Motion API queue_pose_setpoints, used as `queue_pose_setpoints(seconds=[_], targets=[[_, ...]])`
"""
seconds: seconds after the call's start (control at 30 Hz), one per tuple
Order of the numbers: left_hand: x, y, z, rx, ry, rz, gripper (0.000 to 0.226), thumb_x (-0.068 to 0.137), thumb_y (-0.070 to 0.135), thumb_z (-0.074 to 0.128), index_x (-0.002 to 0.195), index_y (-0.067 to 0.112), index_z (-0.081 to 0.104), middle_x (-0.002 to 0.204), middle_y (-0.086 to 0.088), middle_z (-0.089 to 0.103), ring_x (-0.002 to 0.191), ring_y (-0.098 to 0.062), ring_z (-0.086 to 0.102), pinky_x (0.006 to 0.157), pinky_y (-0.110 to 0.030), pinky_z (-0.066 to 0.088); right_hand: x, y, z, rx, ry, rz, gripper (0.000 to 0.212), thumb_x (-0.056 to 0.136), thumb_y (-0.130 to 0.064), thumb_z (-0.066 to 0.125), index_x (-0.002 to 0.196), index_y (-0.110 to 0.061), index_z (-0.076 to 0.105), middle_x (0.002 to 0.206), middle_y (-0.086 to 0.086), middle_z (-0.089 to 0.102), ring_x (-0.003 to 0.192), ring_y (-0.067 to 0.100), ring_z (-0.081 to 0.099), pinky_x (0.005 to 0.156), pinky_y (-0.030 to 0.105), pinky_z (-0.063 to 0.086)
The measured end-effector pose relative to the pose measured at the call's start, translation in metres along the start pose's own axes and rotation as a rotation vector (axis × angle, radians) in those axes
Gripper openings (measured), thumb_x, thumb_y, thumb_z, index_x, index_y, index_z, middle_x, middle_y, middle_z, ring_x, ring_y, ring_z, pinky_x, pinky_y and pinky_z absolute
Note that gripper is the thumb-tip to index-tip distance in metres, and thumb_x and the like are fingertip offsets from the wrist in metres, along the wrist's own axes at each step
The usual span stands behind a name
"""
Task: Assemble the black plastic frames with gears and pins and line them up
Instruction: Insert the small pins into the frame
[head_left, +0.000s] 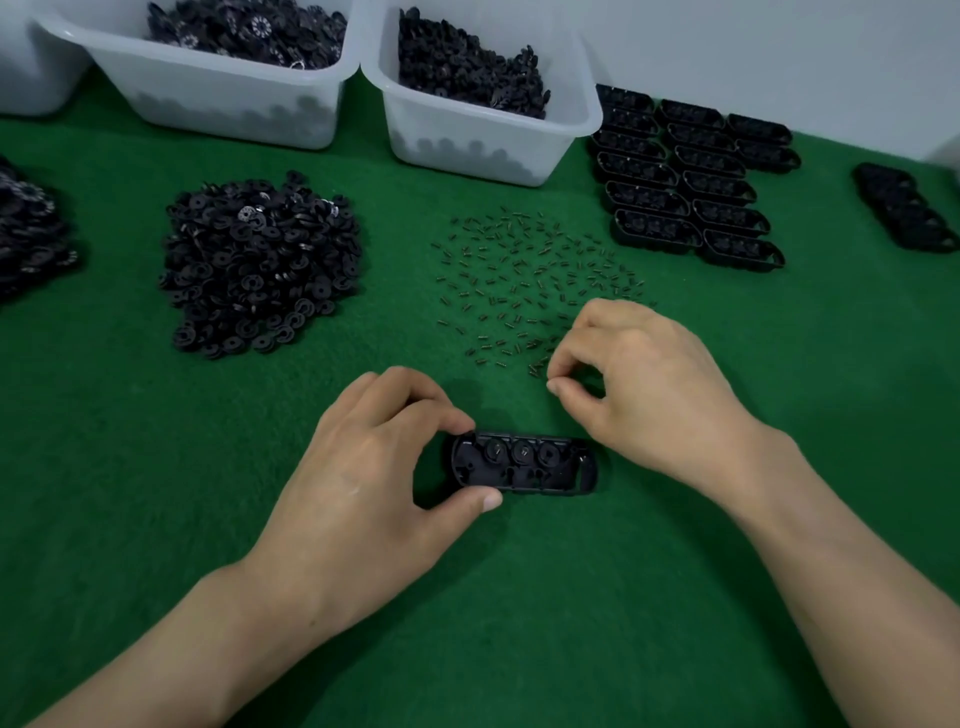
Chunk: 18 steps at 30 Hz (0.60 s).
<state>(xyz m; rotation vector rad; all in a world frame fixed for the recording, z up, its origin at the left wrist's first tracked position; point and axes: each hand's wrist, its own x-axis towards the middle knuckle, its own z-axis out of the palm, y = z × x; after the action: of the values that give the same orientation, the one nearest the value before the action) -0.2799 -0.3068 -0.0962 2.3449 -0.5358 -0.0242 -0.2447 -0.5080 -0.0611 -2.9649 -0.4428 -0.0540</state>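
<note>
A black oval plastic frame (524, 464) with three round gears seated in it lies on the green felt near the middle. My left hand (379, 467) grips its left end between thumb and forefinger. My right hand (639, 384) hovers just above and right of the frame, thumb and forefinger pinched together at the near edge of the scattered small pins (530, 280); whether a pin is between the fingertips I cannot tell. A heap of black gears (254, 265) sits at the left. Finished frames (685, 176) stand lined up in rows at the back right.
Two white bins (218, 98) (483, 135) of black parts stand along the back. Another pile of gears (26, 228) lies at the far left edge, and a short stack of frames (904, 208) at the far right. A pale wall runs behind.
</note>
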Motion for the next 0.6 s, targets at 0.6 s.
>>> queue_pose_setpoints(seconds=[0.6], targets=[[0.000,0.001,0.000,-0.001,0.008,-0.003,0.050,0.068,0.058,0.051,0.095,0.019,0.065,0.095,0.011,0.052,0.090,-0.006,0.045,0.082,-0.015,0.034,-0.048,-0.002,0.024,0.497,0.198,-0.050,0.002,0.075,-0.015,0.069,0.077,-0.016,0.070,0.079,-0.003,0.056,0.077,0.016,0.056,0.066,0.030,0.046]])
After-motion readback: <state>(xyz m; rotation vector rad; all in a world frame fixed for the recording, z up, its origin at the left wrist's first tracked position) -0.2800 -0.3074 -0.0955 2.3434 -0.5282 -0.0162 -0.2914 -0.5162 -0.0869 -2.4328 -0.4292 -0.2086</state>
